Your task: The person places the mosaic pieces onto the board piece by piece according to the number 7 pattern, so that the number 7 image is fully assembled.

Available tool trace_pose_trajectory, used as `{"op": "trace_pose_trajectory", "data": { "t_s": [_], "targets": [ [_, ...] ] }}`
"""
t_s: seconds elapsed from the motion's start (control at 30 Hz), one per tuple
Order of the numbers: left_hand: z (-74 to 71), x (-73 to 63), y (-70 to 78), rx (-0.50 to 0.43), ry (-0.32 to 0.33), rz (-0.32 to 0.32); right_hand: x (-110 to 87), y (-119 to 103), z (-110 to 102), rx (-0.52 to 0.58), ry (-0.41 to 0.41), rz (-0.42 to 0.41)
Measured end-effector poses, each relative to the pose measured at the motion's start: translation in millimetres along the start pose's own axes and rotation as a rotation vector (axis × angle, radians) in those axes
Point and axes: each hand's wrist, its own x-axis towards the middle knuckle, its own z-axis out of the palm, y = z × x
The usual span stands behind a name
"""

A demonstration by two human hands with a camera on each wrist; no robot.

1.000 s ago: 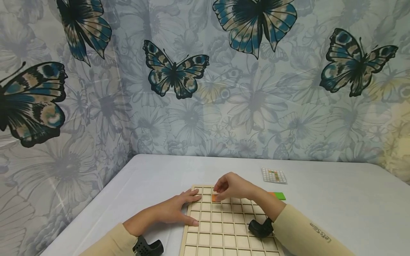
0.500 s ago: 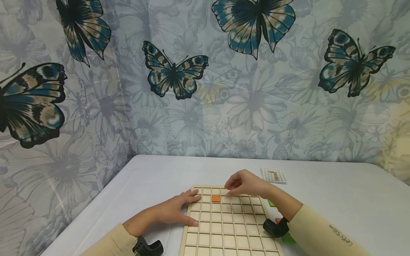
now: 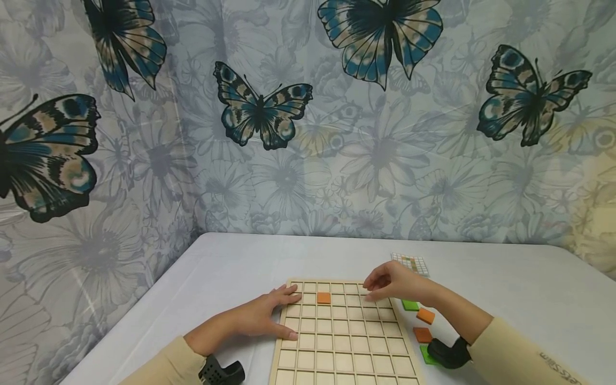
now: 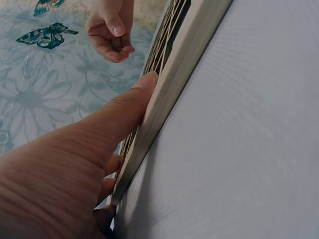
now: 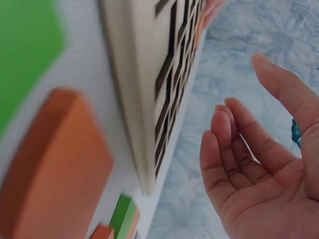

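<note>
A wooden grid board lies on the white table, with one orange tile set in a cell of its second row from the back. My left hand rests on the board's left edge, fingers spread and thumb along the rim; the left wrist view shows the thumb on that rim. Above the board's back right corner hovers my right hand, its fingers relaxed and nothing between thumb and fingers. The right wrist view shows the same right hand with its palm bare, beside the board's edge.
Right of the board lie loose tiles: a green tile, an orange tile, a darker orange tile and another green tile. A small patterned grid card lies farther back, partly behind my right hand. Butterfly-print cloth hangs behind the table.
My right hand has moved rightward from the orange tile, leaving it uncovered in its cell. Loose tiles beside the board have come into view. My left hand has stayed put.
</note>
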Motion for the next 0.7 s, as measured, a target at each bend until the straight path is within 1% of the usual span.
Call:
{"op": "trace_pose_trajectory", "data": {
  "t_s": [0.17,0.4,0.7],
  "targets": [
    [-0.4,-0.8,0.6,-0.005,0.0,0.0,-12.2,3,-5,-0.019,-0.001,0.006],
    [0.3,0.4,0.2,0.001,0.001,-0.004,-31.6,9,-10,-0.01,-0.023,0.026],
    [1.2,0.5,-2.6,0.007,0.0,0.005,-58.4,15,-16,-0.024,-0.011,0.045]
  ]
}}
